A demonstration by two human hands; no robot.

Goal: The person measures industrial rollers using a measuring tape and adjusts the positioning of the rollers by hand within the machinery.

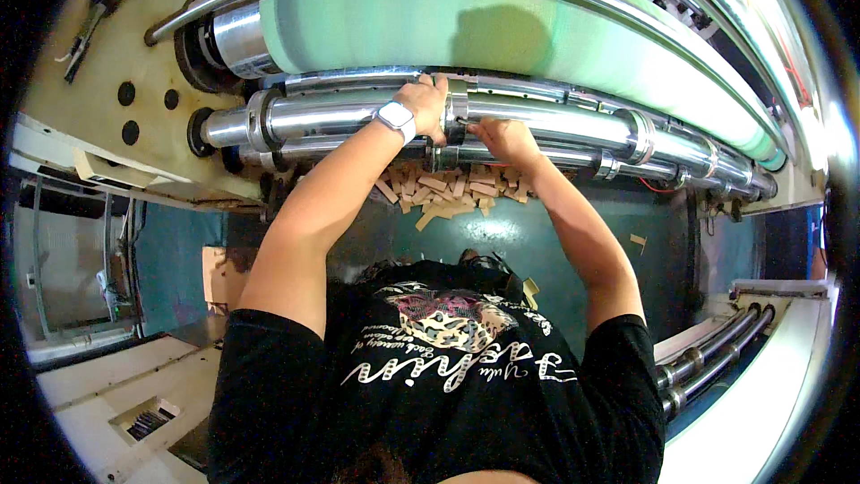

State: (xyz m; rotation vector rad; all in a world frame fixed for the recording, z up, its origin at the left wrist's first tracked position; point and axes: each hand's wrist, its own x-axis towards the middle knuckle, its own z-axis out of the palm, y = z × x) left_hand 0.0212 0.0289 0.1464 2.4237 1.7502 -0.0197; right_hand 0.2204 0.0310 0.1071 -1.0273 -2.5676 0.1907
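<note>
Machine bay: you're standing on a glossy dark-green floor [484, 237], a pale side frame [116, 148] off to your left.
Big roller: the pale-green roller [385, 29] sweeps right across beyond your hands, a dark shadow falling on it.
Shafts: a polished upper shaft [345, 115] runs nearer you, with other metal bars alongside.
Middle collar: here's the focus, the metal collar [456, 103] around that upper shaft, right between your two hands.
Left hand: your left hand [423, 108] is at the collar's left edge, fingers above and thumb below, spread apart and curved over the metal; whether they clamp it, I cannot tell.
Wrist: a white watch [395, 116] sits there on the left.
Right hand: your right hand [504, 138] is just right of the collar, fingers curled together; anything between them is too small to tell.
Underneath: tan offcuts [448, 190] lie heaped on the floor below the shafts.
</note>
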